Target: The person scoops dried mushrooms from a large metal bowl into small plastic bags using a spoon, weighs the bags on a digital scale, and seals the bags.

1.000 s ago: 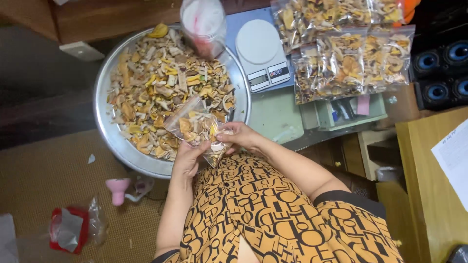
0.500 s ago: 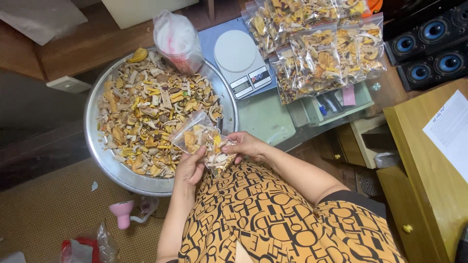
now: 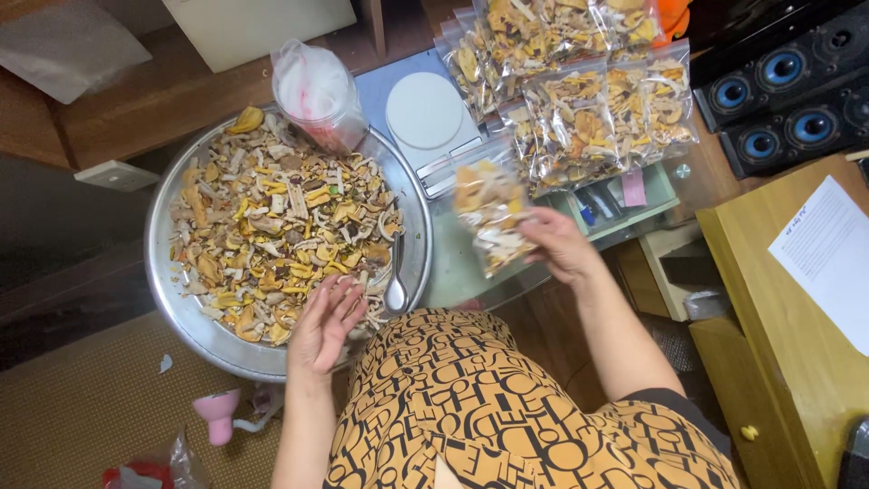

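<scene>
Woven floor mat [image 3: 81, 412] under round metal tray [image 3: 412, 213]

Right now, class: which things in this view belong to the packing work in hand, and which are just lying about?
In use: filled clear bag in right hand; round metal tray of dried pieces; spoon; left hand; scale.

Lying about: speakers; paper sheet; pink object.

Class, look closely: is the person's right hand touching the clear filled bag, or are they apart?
Touching. The head view shows the right hand gripping the clear bag by its edge.
</scene>
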